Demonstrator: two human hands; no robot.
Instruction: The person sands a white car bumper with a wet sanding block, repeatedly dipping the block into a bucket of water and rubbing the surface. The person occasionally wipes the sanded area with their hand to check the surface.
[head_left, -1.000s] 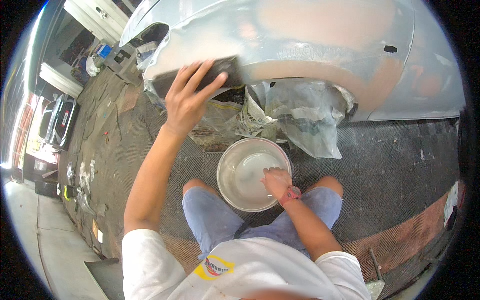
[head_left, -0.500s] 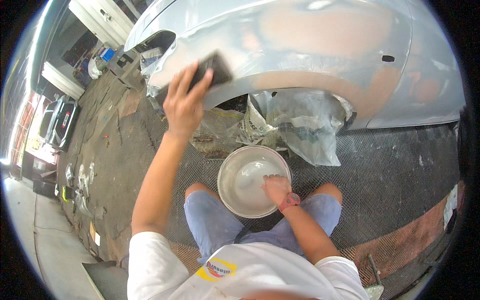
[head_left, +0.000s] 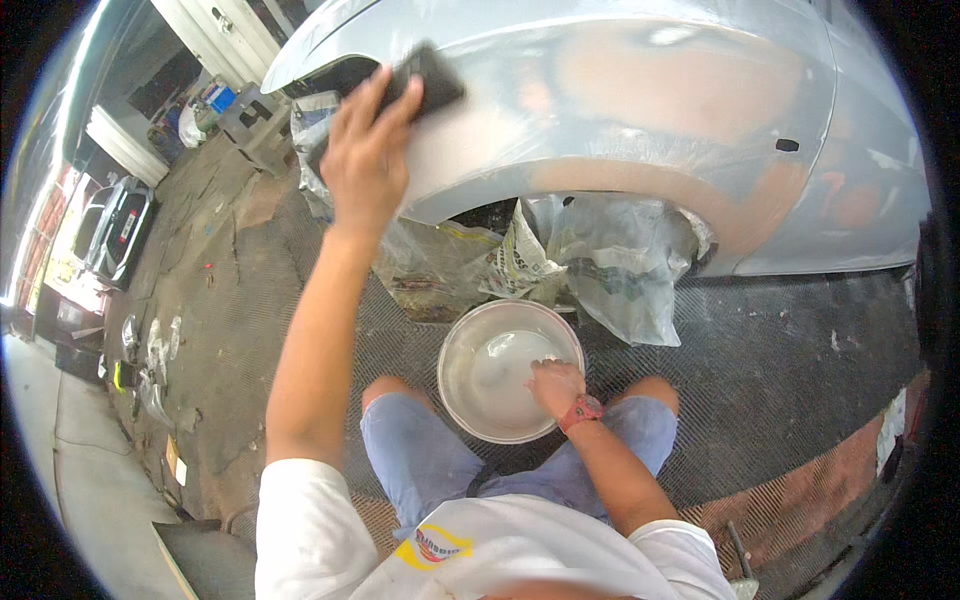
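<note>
My left hand [head_left: 366,165] is stretched forward to the car's front fender, its fingers gripping a dark sanding block [head_left: 437,80] against the panel. The fender [head_left: 600,120] is grey with sanded beige patches; the block lies over its upper left part, above the wheel arch. Low in front of me, my right hand [head_left: 556,387], with a red watch [head_left: 581,411] on its wrist, reaches over the right side of a round basin [head_left: 455,412] of cloudy water. Its fingers are curled together above the water, and what they hold, if anything, is hidden.
Plastic sheeting [head_left: 625,255] and a printed paper or sack [head_left: 520,262] cover the wheel arch and hang to the floor. My knees flank the basin on a ribbed black mat [head_left: 800,370]. Another car [head_left: 122,230] stands far left, with scattered pieces [head_left: 157,365] on the floor nearer.
The left hand has slid the sanding block upward across the fender. My right hand stays at the basin, while the whole view has shifted slightly.
</note>
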